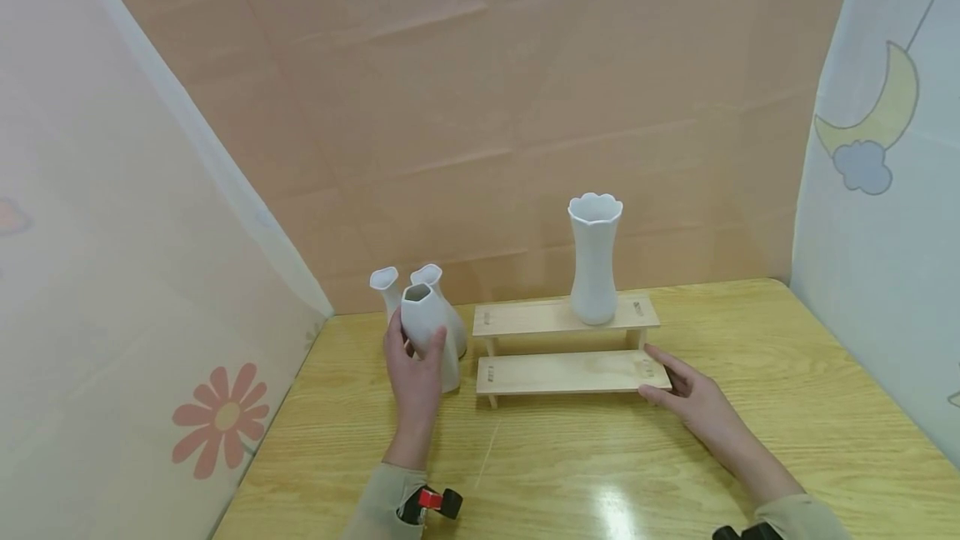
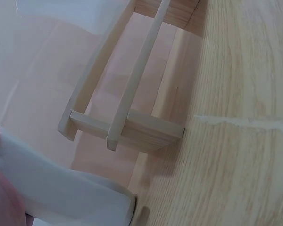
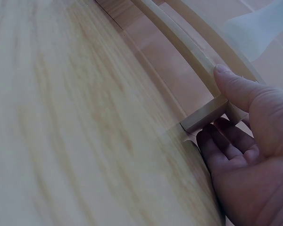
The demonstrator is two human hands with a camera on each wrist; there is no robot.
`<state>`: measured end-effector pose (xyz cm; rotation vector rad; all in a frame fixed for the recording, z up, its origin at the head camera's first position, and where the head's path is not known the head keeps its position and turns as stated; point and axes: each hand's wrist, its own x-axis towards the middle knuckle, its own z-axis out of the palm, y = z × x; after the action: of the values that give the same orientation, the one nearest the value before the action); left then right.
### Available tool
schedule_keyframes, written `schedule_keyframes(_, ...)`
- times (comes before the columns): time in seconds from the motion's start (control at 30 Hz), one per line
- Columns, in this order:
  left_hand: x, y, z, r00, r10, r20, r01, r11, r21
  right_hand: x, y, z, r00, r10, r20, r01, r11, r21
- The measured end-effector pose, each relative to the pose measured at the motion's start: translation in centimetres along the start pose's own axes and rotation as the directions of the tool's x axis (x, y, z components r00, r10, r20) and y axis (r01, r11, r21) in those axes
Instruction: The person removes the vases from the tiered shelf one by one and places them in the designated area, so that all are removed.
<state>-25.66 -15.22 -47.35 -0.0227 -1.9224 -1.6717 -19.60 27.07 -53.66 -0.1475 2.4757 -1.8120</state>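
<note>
My left hand (image 1: pixel 416 377) grips a white vase (image 1: pixel 422 317) with an angular mouth, thumb on its right side and fingers on its left. In the left wrist view this vase (image 2: pixel 66 190) stands beside the end of a two-tier wooden stand (image 2: pixel 151 127). My right hand (image 1: pixel 708 411) holds the right end of the stand's lower board (image 1: pixel 562 373). The right wrist view shows the thumb of that hand (image 3: pixel 264 146) on the board's edge and its fingers curled by the leg (image 3: pixel 205 115). On the upper board stands a tall white vase (image 1: pixel 595 273) with a scalloped rim.
Two more white vases, one with a flared mouth (image 1: pixel 384 279) and one (image 1: pixel 428 275) partly hidden, stand behind the held vase. The wooden table (image 1: pixel 540 473) meets a brown backdrop (image 1: pixel 510 123) and patterned side walls (image 1: pixel 150 257).
</note>
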Motion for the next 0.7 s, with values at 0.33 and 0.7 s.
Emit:
schedule_keyframes(0.33, -0.1, -0.05, 0.16, 1.0, 0.017, -0.011, -0.017, 1.0, 0.005, 0.01, -0.04, -0.08, 1.0, -0.005, 0.004, 0.004, 1.0, 0.03)
schedule_keyframes(0.7, -0.22, -0.4, 0.22, 1.0, -0.004, -0.003, 0.004, 1.0, 0.016, 0.05, -0.08, -0.08, 1.0, 0.007, 0.01, -0.008, 0.999, 0.036)
